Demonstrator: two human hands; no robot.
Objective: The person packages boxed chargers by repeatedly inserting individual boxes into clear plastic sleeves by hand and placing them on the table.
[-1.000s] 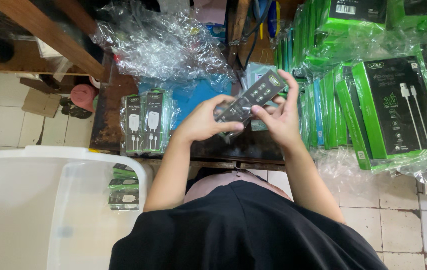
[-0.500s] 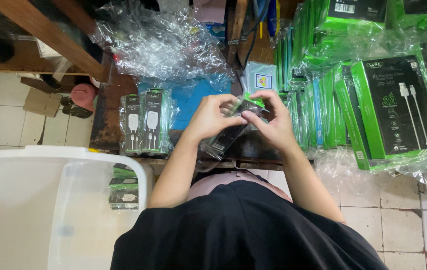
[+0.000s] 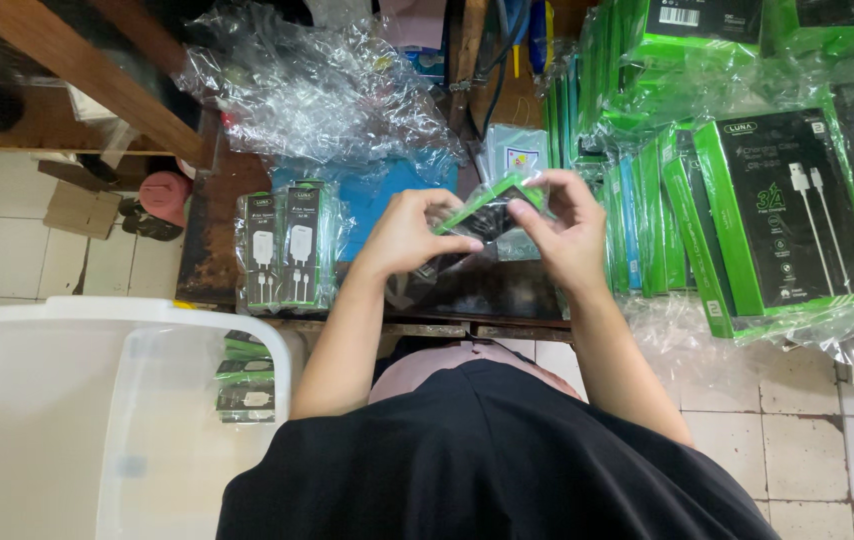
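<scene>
A dark wooden table (image 3: pixel 209 240) is seen beneath the grip; left of the grip, wrapped charger boxes (image 3: pixel 287 248) are stood; right, green-black boxes (image 3: pixel 777 215) are stacked; beyond, crumpled plastic wrap (image 3: pixel 317 90) is heaped.

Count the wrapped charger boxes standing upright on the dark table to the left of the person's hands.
2: one charger box on the left and its twin right beside it, touching. Similar packs lie below the table edge, partly hidden.
</scene>
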